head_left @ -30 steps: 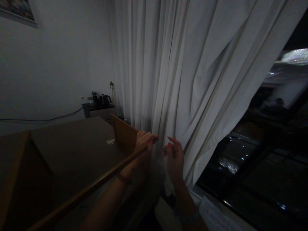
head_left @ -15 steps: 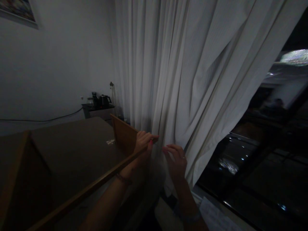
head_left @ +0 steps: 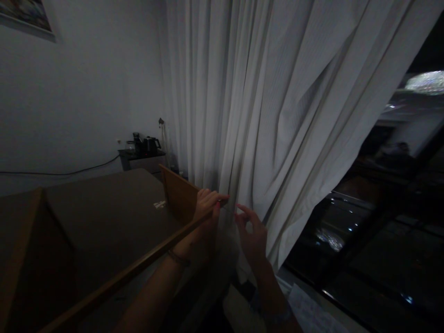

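Note:
A pale sheer curtain (head_left: 277, 106) hangs in folds in front of me, its lower part drawn toward the left. My left hand (head_left: 207, 206) is closed at the corner of a wooden rail (head_left: 138, 266), pinching something thin against the curtain's edge. My right hand (head_left: 251, 233) is just to the right of it, fingers curled and partly apart, thumb and forefinger near the same fold of curtain. What lies between the fingertips is too dark to make out.
A dark wooden desk (head_left: 104, 217) with a raised wooden edge lies to my left. A small stand with a kettle (head_left: 150, 144) is by the far wall. A dark window (head_left: 374, 231) showing city lights is to the right. A picture (head_left: 24, 16) hangs upper left.
My right hand has shifted slightly against the curtain, its fingers curling and re-spreading beside the left hand. My left hand has stayed put on the rail corner.

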{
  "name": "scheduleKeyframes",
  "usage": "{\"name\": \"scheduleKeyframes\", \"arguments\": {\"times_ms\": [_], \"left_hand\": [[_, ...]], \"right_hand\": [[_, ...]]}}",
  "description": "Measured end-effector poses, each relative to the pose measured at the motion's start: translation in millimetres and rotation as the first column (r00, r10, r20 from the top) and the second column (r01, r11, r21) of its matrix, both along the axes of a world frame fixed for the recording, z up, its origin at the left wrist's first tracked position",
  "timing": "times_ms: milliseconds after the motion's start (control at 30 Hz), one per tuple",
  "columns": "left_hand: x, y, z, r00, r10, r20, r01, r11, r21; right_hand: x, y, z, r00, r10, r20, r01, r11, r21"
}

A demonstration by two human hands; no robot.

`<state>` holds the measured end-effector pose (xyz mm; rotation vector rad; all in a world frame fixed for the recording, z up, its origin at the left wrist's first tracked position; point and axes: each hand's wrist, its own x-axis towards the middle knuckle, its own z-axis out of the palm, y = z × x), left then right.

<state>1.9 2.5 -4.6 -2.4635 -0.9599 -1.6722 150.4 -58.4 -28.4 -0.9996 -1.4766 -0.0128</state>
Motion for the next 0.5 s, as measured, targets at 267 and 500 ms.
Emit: {"name": "scheduleKeyframes", "arguments": {"times_ms": [267,500], "left_hand": [[1,2,-1.7,1.0,-0.003,0.008,0.003,0.999,0.034],[0,0,0.5,1.0,-0.008,-0.006,0.009,1.0,0.025]], "right_hand": [[-16,-2,11.7,0.661,0.333,-0.672,-0.597,0.776,-0.203],[-11,1,7.3,0.689,0.354,-0.633,-0.568,0.806,-0.167]]}}
